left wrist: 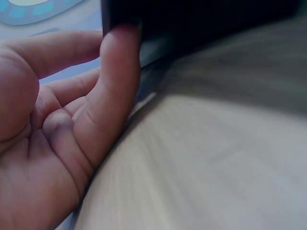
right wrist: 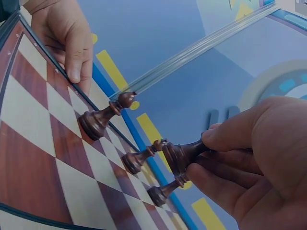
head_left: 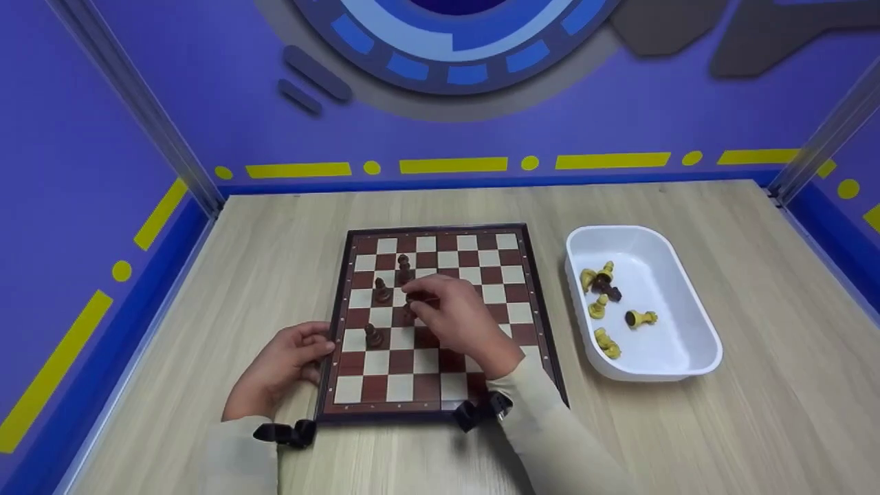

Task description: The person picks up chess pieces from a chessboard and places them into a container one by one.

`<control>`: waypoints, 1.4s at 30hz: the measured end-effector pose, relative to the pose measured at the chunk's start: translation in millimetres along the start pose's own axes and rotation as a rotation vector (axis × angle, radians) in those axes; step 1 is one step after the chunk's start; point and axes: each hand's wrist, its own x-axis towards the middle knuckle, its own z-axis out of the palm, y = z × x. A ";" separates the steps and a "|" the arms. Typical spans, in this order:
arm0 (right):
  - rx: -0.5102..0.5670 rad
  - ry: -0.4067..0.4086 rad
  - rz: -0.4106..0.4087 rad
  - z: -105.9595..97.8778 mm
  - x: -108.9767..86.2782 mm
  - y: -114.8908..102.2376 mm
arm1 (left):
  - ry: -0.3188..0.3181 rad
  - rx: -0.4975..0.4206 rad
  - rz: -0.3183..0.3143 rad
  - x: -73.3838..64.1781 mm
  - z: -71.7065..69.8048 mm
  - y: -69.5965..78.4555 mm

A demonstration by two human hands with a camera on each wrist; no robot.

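The pale wooden bench (head_left: 275, 240) is carrying a checkered chessboard (head_left: 489, 258) and, just to its right, a white tub (head_left: 677, 344). The left hand (head_left: 282, 361) is touching the board's left edge with its fingertips, its grip loosely apart. The right hand (head_left: 454, 316) is holding its grip clamped on a dark chess piece (right wrist: 178, 157) over the board. Three dark pieces (head_left: 373, 336) are standing upright nearby on the squares. Yellowish pieces (head_left: 641, 318) are lying in the tub.
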 end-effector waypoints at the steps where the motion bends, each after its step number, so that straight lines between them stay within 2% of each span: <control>1: 0.007 -0.001 0.003 -1.4 -0.2 0.1 | -0.001 -0.004 0.001 0.0 -0.1 -0.2; 10: 0.104 -0.012 0.014 -17.6 -0.1 5.3 | -0.006 -0.001 0.008 1.9 -2.0 -3.0; 20: 0.135 -0.028 0.067 -38.2 -1.8 7.9 | -0.002 0.011 0.006 0.7 -1.3 -0.4; 28: 0.133 -0.010 0.061 -54.4 -4.8 10.3 | -0.022 0.012 0.017 0.2 -1.3 0.0; 35: 0.204 -0.017 0.075 -67.9 -7.7 13.8 | -0.013 0.016 0.006 -0.7 -0.9 1.6; 42: 0.154 0.025 0.076 -81.6 -11.0 15.0 | -0.012 0.010 0.005 0.3 -1.5 0.5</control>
